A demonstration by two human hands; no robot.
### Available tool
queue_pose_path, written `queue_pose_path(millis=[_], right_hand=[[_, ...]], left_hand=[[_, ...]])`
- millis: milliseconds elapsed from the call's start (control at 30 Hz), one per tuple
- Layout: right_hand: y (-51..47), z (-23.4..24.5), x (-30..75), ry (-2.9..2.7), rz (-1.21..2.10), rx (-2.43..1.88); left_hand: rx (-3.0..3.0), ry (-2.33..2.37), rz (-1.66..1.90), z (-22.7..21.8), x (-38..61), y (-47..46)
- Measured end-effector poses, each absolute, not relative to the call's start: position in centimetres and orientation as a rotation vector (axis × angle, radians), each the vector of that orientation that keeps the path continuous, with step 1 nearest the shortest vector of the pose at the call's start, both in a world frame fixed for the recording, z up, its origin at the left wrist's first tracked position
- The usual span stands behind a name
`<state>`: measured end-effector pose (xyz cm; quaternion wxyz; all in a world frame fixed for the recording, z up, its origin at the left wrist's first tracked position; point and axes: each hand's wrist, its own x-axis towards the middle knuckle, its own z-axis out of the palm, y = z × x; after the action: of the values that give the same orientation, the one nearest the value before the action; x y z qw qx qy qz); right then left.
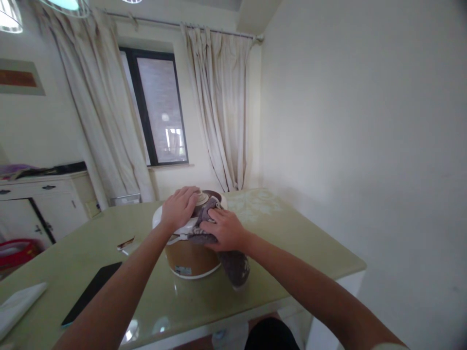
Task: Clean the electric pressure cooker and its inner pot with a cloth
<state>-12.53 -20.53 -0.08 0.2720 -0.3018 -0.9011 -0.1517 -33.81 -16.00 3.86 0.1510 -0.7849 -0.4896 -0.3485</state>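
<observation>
A rice cooker (191, 258) with a white and brown lid and a golden-brown body stands on the table. My left hand (179, 208) lies on the left part of its lid, fingers stretched out beside the round cream-coloured vent cap (202, 198). On the lid's right front, my right hand (228, 231) is closed on a grey-brown cloth (235, 267) and presses part of it against the lid. The cloth's loose end hangs down the cooker's right side to the table. Both hands hide much of the lid.
The pale green glossy table (280, 233) reaches to the wall on the right. On its left lie a black flat tablet-like object (91, 291), a white item (22, 304) and a small brown-and-white object (126, 244). A white cabinet (54, 204) and a red basin (18, 253) are further left.
</observation>
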Motion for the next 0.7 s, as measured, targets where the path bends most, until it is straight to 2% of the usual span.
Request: queue_pose_path(millis=[167,233,333,567,700], right_hand=[[-13.1,3.3,-12.5,-1.84,-0.038,-1.414],[-10.1,3.7,-11.3,-1.779,0.192,-1.519],[-7.7,2.4,-9.7,-1.754,0.335,-1.564],[-11.2,-1.4,-9.4,-1.722,0.326,-1.381],[-17.4,-0.6,-12.8,-1.858,0.051,-1.175]], left_hand=[[-2.266,-1.431,-1.048,3.8,-33.8,-16.1],[-2.252,-1.442,-1.063,3.9,-33.8,-16.2],[-2.258,-1.434,-1.085,3.9,-33.7,-16.3],[-2.26,-1.42,-1.102,3.8,-33.7,-15.9],[-2.253,-1.397,-1.058,3.6,-33.9,-15.6]])
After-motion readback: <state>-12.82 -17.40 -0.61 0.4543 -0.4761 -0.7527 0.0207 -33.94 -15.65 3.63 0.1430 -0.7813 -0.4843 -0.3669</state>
